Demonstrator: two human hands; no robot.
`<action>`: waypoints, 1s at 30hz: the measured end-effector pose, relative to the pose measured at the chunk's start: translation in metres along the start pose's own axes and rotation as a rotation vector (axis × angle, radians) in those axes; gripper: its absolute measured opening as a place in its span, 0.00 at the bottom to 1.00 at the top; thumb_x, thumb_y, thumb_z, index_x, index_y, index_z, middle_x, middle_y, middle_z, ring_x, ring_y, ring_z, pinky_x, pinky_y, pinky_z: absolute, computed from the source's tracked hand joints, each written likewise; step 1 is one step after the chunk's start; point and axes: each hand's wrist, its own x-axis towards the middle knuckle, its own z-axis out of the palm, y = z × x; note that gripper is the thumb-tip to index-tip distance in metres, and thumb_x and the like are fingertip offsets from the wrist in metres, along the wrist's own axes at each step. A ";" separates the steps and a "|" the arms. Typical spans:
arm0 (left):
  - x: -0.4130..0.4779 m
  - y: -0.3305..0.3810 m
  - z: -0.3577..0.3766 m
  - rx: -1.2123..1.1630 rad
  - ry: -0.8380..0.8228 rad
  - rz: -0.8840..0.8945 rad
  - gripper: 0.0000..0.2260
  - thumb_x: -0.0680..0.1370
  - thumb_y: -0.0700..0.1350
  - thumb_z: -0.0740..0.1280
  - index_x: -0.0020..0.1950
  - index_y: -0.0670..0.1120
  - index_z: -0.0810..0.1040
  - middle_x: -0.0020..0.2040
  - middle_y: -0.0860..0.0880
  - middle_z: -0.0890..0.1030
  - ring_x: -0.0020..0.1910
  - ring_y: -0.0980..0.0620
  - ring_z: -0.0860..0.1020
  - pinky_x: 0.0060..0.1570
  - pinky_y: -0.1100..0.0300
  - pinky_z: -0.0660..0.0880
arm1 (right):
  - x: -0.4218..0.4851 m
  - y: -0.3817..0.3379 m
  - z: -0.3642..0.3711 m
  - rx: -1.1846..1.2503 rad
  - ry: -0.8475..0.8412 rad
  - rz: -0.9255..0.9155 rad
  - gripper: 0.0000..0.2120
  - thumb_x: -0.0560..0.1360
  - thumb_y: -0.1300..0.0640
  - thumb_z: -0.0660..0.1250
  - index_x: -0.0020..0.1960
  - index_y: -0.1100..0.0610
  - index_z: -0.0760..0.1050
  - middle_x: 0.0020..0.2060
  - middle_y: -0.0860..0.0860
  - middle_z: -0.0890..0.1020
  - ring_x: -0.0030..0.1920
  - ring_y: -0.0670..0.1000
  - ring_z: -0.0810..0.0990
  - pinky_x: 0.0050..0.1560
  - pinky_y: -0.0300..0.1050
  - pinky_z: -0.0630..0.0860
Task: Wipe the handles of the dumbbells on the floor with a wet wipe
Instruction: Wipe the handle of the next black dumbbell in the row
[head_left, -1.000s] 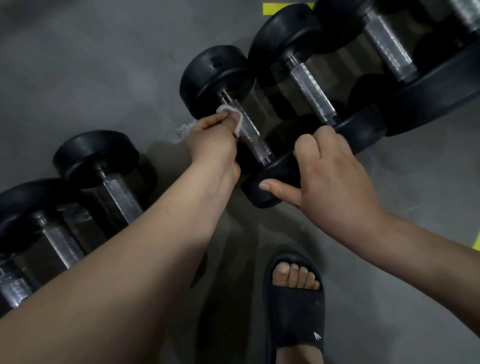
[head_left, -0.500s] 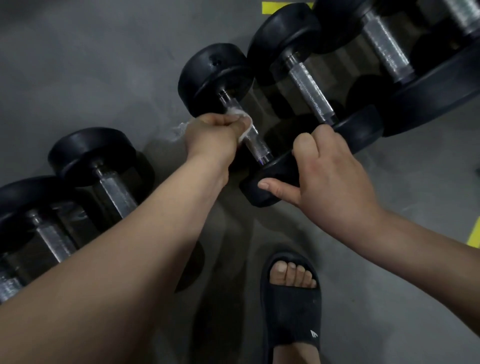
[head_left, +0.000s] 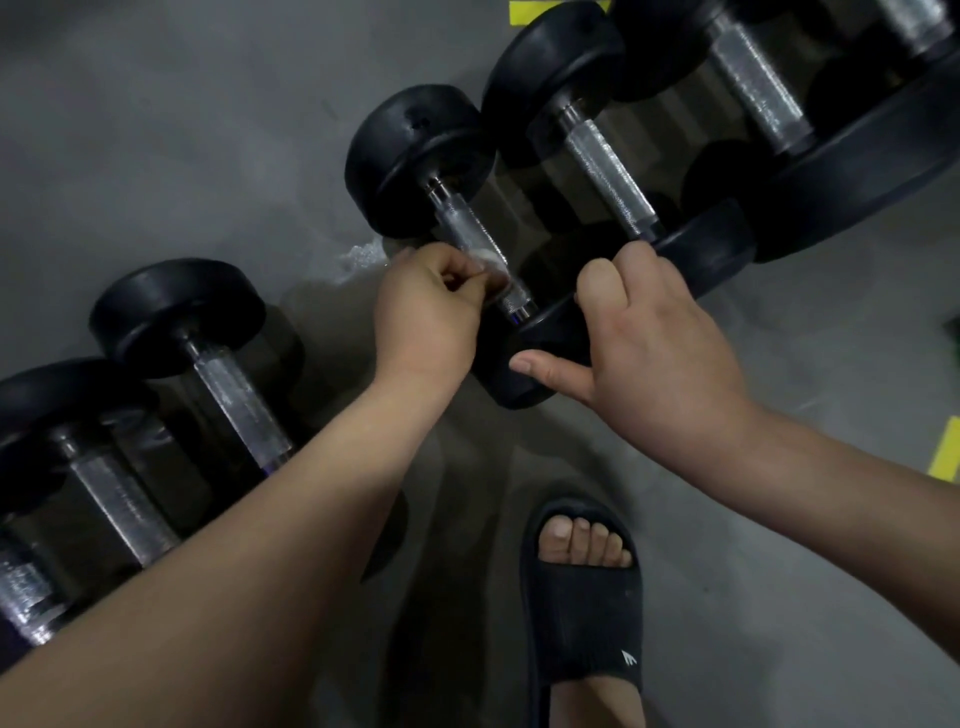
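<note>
While the left hand (head_left: 431, 306) works the handle (head_left: 475, 244), the right hand (head_left: 649, 353) is clamped on the near head (head_left: 545, 332) of the dumbbell (head_left: 460, 218) — fingers curled over its rim, thumb laid along the face. Reads as a brace: it should stop the thing rolling on the floor (head_left: 182, 130) or knocking the neighbour dumbbell (head_left: 608, 171) just beside it.

Left hand is clenched, with the wet wipe (head_left: 491, 264) pinched between thumb and fingers. The wipe is pressed on the handle's near end, close to the near head. Only a white sliver shows; can't tell whether it wraps fully round the bar.

Delta vs a second ago: the wipe was up against the far head (head_left: 415, 156), half a second ago about mid-handle, now at the near end — one stroke down the length. Bare knurling is now exposed above the fist. Right hand's grip is unchanged, and the dumbbell hasn't shifted in the row.

Judgement: this pass is nearly run out.
</note>
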 end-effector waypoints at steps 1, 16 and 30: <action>0.000 0.001 -0.002 0.040 -0.008 0.105 0.06 0.74 0.43 0.76 0.40 0.51 0.81 0.47 0.52 0.80 0.42 0.59 0.80 0.50 0.62 0.79 | 0.000 0.000 0.000 0.002 0.000 -0.002 0.32 0.70 0.28 0.62 0.50 0.59 0.68 0.47 0.54 0.69 0.47 0.56 0.71 0.38 0.53 0.76; 0.019 0.002 -0.017 0.573 -0.488 0.564 0.16 0.81 0.37 0.62 0.66 0.49 0.80 0.58 0.44 0.78 0.53 0.44 0.77 0.52 0.53 0.75 | 0.003 0.003 -0.003 -0.005 -0.023 -0.014 0.32 0.69 0.28 0.64 0.49 0.58 0.68 0.47 0.54 0.69 0.48 0.57 0.72 0.38 0.49 0.70; 0.028 0.002 -0.020 0.854 -0.160 0.784 0.17 0.78 0.43 0.68 0.67 0.46 0.79 0.67 0.45 0.72 0.64 0.40 0.65 0.57 0.45 0.67 | 0.004 0.004 -0.005 -0.003 -0.039 -0.011 0.33 0.69 0.27 0.63 0.49 0.58 0.68 0.48 0.53 0.69 0.48 0.55 0.72 0.38 0.51 0.74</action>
